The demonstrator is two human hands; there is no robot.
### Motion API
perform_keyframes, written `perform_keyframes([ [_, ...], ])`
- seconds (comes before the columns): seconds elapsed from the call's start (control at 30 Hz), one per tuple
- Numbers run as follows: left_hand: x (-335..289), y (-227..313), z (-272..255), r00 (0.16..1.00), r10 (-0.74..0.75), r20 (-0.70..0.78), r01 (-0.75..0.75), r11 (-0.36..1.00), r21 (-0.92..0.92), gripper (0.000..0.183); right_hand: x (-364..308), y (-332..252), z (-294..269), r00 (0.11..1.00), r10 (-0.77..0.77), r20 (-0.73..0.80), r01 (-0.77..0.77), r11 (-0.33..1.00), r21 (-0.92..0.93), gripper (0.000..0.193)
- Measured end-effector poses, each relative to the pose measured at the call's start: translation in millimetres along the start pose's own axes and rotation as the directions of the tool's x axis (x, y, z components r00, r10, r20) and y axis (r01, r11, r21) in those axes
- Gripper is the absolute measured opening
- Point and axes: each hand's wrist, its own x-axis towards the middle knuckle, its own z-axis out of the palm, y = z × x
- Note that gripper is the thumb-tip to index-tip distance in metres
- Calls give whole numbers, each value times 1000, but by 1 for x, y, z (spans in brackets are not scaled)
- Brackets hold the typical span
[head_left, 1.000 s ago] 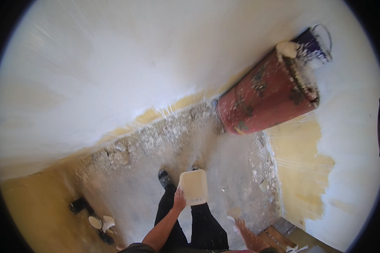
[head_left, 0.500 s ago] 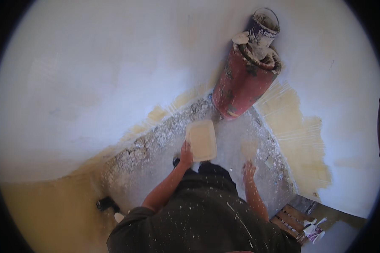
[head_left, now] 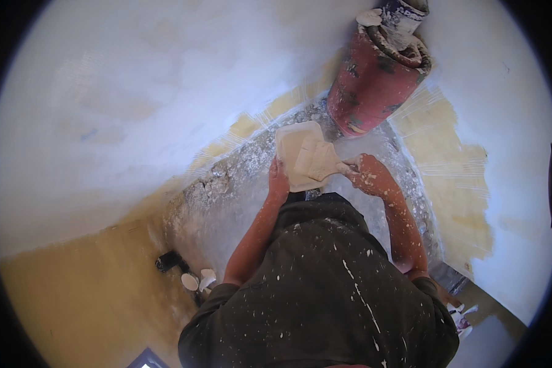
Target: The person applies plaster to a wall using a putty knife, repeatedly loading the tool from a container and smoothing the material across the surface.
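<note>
Half a second ago the right hand hung free; now its putty knife scrapes plaster across the board, which the left hand clasps at seven o'clock.

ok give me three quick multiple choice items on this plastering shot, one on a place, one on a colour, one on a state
1. Where is the red drum?
A. in the wall corner, past the hands
B. behind the person
C. on a table

2. What colour is the unplastered wall patch?
A. blue
B. yellow
C. green

3. What is the left hand doing?
A. hanging free
B. gripping the plaster board
C. resting on the drum

Answers: 1 A, it stands where the walls meet; 2 B, yellow shows beside white plaster; 3 B, it holds the board's edge while the right hand works a tool on it.
</note>
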Motion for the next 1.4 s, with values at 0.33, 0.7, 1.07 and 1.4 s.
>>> perform_keyframes([
  [0.33, 41, 30, 13, 996, 86, 26, -88, 988, 125, 43, 69, -21, -3, 982, 183, -35, -184, 921, -342, 36],
  [0.7, 109, 71, 47, 951, -13, 310, -61, 972, 229, 44, 119, 29, -35, 983, 166, -74, -180, 949, -260, 34],
  [1.07, 147, 108, 149, 967, -40, 252, 51, 998, -37, 43, 165, 115, -161, 990, -110, -91, 109, 994, -17, 30],
  [1.4, 189, 54, 207, 989, -144, -37, 122, 928, -351, 44, 192, 152, -182, 918, -314, -242, 287, 948, -138, 40],
])
